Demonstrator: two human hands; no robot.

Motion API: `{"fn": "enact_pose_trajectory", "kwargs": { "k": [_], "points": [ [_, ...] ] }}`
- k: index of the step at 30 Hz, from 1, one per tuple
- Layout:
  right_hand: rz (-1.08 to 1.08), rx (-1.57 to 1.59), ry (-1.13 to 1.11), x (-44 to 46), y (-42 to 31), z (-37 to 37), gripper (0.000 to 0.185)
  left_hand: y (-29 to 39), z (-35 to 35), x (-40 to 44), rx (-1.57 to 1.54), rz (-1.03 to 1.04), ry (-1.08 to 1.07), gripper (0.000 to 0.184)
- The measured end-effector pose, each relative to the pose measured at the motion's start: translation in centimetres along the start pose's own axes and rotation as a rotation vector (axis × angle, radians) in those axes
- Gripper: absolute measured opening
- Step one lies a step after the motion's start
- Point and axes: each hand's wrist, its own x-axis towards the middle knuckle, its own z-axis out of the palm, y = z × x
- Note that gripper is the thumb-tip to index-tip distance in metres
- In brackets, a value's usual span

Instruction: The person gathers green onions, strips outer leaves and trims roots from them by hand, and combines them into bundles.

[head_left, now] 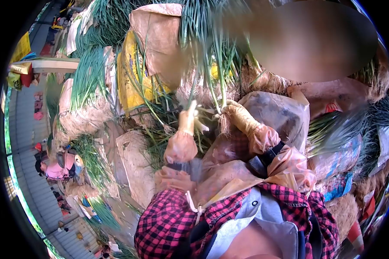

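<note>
My right hand (242, 117), in a yellowish glove, closes around the lower stems of a few spring onions (221, 86). Their stringy roots hang below the fingers, and the long green leaves reach up and away from me. Beside it, my left hand (187, 123), gloved the same way and a little blurred, pinches a pale spring onion stalk (194, 88). Pale limp strips (201, 125) hang between the two hands. Clear plastic sleeves cover both forearms, and a black band (274, 153) circles the right one. A translucent plastic sheet (229, 164) lies over my lap.
Loose green leaves (155, 144) lie around my left hand. Bundles of spring onions (91, 77) stand at the left and another bundle (337, 134) at the right. A yellow sack (132, 77) and brown sacking (158, 30) lie ahead. Another person (60, 166) sits far left.
</note>
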Motion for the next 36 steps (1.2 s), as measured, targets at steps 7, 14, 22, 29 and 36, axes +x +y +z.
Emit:
{"fn": "enact_pose_trajectory", "kwargs": {
  "k": [7, 14, 22, 29, 36],
  "points": [
    [0.096, 0.033, -0.014, -0.8, -0.8, 0.8, 0.024, 1.9, 9.1, 2.4, 0.502, 0.525, 0.167, 0.035],
    [0.013, 0.029, 0.156, 0.3, -0.9, -0.4, 0.027, -1.1, 0.6, -7.8, -0.048, -0.159, -0.315, 0.021],
    [0.038, -0.007, 0.212, -0.3, -1.1, 1.2, 0.017, 0.2, -5.0, -6.1, 1.264, 0.130, -0.081, 0.076],
    [0.149, -0.077, 0.128, -1.7, -1.8, 0.8, 0.021, 0.8, 7.8, 7.4, 0.896, 0.446, 0.136, 0.037],
    [0.184, -0.029, -0.090, -3.0, -3.2, 3.5, 0.030, 4.4, 9.0, 2.0, 1.047, 0.631, 0.067, 0.049]
  ]
}}
